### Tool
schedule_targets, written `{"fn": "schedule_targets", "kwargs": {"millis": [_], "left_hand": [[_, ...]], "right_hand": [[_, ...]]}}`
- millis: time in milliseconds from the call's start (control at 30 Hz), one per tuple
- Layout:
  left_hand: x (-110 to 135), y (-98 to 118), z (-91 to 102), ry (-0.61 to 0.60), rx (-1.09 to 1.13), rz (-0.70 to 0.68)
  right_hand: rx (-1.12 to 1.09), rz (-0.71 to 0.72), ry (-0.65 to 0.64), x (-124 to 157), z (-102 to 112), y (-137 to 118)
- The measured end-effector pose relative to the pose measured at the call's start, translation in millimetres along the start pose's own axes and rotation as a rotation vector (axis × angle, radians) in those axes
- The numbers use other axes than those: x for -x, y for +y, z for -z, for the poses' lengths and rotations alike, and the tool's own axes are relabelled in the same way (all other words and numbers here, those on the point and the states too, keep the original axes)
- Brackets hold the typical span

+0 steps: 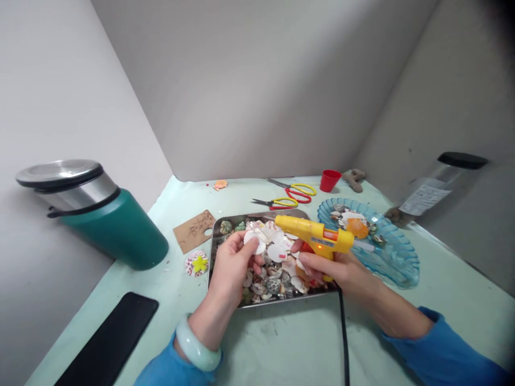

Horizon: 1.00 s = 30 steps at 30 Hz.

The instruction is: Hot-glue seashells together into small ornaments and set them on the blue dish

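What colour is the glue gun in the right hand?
The glue gun is yellow, with a lit orange light on its side; the head view shows it.

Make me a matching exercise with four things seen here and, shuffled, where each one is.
Things
1. Glue gun
2. Phone
3. Bangle
4. Red cup

Places
A. Around the left wrist
B. Just behind the blue plate
C. In the right hand
D. Flat on the table, nearer than the green bottle

Pairs: 1-C, 2-D, 3-A, 4-B

1 yellow glue gun (311, 231), indicator lit orange, points left near 1 round white piece (259, 246).
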State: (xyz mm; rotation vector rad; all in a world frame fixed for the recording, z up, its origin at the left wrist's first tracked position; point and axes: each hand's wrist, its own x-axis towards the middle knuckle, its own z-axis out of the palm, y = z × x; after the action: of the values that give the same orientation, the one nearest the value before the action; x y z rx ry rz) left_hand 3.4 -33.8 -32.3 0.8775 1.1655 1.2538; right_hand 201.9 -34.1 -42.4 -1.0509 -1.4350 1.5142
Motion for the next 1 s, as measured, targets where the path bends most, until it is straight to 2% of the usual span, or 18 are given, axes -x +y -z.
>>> {"fn": "schedule_targets", "kwargs": {"millis": [167, 300, 433, 700, 1000], "left_hand": [[-0.6, 0.8, 0.1, 0.058, -0.063, 0.022], [2.2, 2.9, -0.3, 0.019, -0.080, 0.037], [4.4, 5.0, -1.4, -0.004, -0.051, 0.000], [3.7, 5.7, -2.7, 0.093, -0.041, -0.066], [4.4, 3.4, -1.9, 0.068, -0.125, -0.097]], "right_hand": [[0.047, -0.036, -0.067, -0.5, -0.2, -2.5], [0.039, -0.061, -0.070, -2.0, -1.4, -2.6], [0.049, -0.069, -0.074, -2.6, -2.4, -3.1], [0.113, -0.053, -0.077, -2.3, -0.9, -3.4], [0.070, -0.060, -0.063, -1.7, -4.1, -6.0]]}}
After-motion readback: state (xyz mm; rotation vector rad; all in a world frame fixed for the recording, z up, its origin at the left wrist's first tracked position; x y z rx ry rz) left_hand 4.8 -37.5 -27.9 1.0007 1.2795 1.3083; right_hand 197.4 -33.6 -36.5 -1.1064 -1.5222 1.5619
